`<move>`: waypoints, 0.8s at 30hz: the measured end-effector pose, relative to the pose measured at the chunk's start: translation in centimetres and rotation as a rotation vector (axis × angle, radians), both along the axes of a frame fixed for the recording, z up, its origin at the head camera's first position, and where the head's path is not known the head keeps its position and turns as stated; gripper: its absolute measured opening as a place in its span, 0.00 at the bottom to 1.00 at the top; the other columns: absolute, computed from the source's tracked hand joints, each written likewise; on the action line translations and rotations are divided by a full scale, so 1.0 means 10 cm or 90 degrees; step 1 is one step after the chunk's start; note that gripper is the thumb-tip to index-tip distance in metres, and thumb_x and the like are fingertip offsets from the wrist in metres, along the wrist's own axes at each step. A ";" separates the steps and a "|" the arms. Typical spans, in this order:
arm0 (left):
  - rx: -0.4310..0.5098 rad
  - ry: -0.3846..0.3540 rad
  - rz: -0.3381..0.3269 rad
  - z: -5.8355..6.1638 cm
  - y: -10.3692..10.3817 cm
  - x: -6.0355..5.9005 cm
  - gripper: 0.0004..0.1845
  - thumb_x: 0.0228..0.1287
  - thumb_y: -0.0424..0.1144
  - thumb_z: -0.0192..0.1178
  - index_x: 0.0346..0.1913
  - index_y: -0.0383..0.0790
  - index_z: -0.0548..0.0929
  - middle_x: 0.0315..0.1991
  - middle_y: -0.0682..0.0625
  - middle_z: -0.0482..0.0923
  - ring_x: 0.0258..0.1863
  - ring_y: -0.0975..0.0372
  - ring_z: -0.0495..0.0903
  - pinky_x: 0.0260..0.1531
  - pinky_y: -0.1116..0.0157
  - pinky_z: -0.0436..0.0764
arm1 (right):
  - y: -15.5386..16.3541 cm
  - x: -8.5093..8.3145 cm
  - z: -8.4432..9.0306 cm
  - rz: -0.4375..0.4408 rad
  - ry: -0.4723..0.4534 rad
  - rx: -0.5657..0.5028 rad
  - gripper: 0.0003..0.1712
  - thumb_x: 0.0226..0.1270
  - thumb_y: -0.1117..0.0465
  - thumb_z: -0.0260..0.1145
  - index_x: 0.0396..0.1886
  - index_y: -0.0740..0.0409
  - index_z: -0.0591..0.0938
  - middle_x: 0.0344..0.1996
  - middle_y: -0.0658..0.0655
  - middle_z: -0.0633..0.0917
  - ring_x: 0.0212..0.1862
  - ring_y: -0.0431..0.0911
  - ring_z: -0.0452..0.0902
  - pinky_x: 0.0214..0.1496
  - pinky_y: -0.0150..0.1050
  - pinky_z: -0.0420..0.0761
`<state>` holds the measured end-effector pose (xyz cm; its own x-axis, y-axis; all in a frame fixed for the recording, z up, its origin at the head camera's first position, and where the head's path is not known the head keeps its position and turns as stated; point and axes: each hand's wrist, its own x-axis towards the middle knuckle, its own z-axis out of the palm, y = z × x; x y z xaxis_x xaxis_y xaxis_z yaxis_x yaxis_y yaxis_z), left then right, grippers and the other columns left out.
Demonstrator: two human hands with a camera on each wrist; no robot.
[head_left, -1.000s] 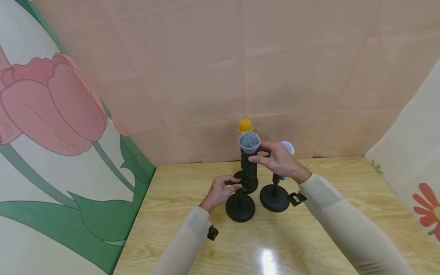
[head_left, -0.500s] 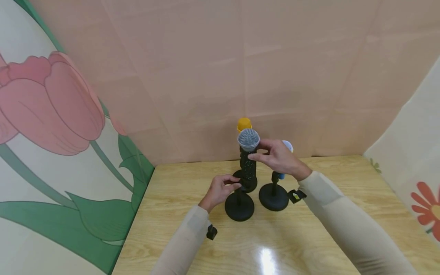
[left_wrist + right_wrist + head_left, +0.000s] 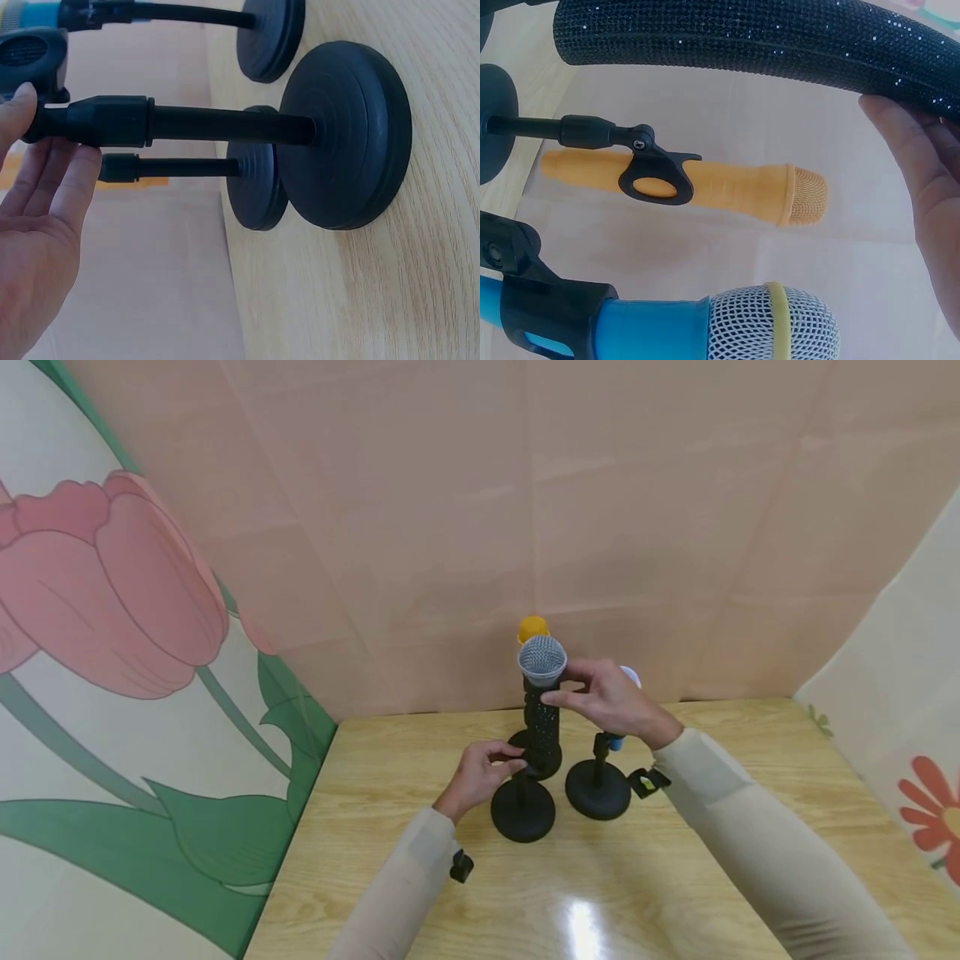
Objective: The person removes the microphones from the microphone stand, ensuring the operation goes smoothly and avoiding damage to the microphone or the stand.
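Since a moment ago, the black microphone [image 3: 542, 697] has been raised slightly above the front stand [image 3: 522, 793]. It is pinched just below its mesh head by the right hand [image 3: 611, 702], while the stand's clip is held by the left hand [image 3: 480, 775]. Three microphones and three stands are counted on the counter [image 3: 675, 860]: black, orange [image 3: 532, 628], blue [image 3: 628, 677].

Fingers [image 3: 907, 142] against glittery black microphone [image 3: 742, 37]
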<state>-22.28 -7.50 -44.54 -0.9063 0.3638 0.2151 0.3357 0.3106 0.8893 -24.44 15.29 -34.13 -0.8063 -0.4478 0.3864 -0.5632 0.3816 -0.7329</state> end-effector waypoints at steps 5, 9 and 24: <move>0.003 -0.002 -0.003 0.00 0.00 0.00 0.08 0.63 0.26 0.66 0.44 0.28 0.87 0.42 0.40 0.86 0.47 0.50 0.84 0.47 0.59 0.84 | 0.00 0.00 0.02 -0.001 -0.006 0.005 0.19 0.66 0.65 0.71 0.56 0.66 0.83 0.52 0.62 0.86 0.54 0.55 0.82 0.50 0.54 0.83; 0.002 -0.007 -0.005 0.00 -0.01 0.00 0.08 0.64 0.26 0.66 0.44 0.28 0.87 0.42 0.40 0.86 0.47 0.50 0.84 0.46 0.63 0.83 | 0.01 0.00 0.03 0.001 -0.011 0.004 0.21 0.66 0.65 0.71 0.57 0.66 0.82 0.53 0.63 0.85 0.55 0.56 0.82 0.51 0.55 0.83; 0.004 0.002 -0.004 -0.32 -0.01 -0.19 0.07 0.64 0.28 0.67 0.44 0.31 0.88 0.43 0.43 0.87 0.48 0.50 0.84 0.47 0.59 0.83 | 0.03 -0.03 0.12 0.028 -0.008 -0.009 0.21 0.65 0.70 0.70 0.57 0.70 0.81 0.54 0.66 0.84 0.56 0.58 0.81 0.50 0.46 0.83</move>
<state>-24.21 -7.61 -47.73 -0.9033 0.3684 0.2197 0.3401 0.3029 0.8903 -24.75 15.63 -32.90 -0.7908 -0.4774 0.3831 -0.5702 0.3471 -0.7445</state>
